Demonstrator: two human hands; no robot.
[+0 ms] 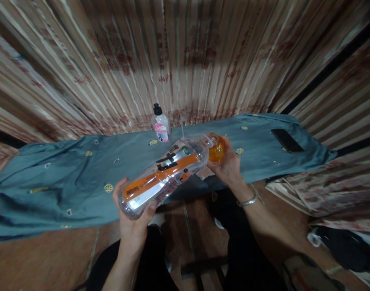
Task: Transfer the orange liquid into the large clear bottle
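Holding observed over the teal, cloth-covered worktop (66,173)

Left hand (135,228): grip wrapped around the base of a large, clear plastic bottle with orange-and-silver label (169,171), tilted, neck rightward. Right hand (230,165): grip grasping a translucent orange, rounded container (218,149) at the bottle's mouth; contact indeterminable. Behind stands a small, clear, black-capped bottle with pink label (161,128); a flat black phone (286,140) lies right.
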